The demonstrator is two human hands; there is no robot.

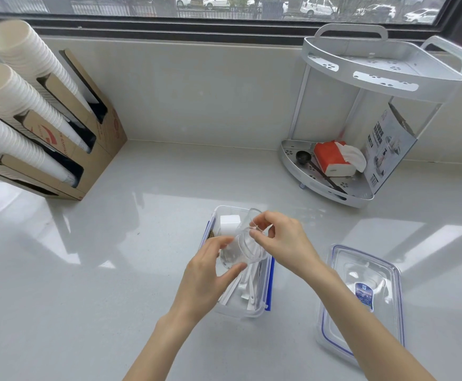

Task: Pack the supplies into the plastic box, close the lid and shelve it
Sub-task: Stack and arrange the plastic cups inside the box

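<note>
A clear plastic box point(254, 312) with blue clasps stands open on the counter in front of me. Inside lie white plastic utensils point(247, 287) and a white block point(230, 222) at the far end. Above the box, my left hand point(205, 276) holds the base of a clear plastic cup point(238, 251) lying on its side. My right hand point(282, 237) pinches the rim of a clear cup at the mouth end. How many cups are nested there I cannot tell. The box's clear lid point(361, 303) with a blue seal lies flat to the right.
A white two-tier corner shelf point(383, 75) stands at the back right; its lower tier holds an orange tissue pack point(331, 159), a black scoop point(304, 156) and a printed carton point(386, 149). A cardboard dispenser point(98, 149) with stacks of white paper cups stands at the left.
</note>
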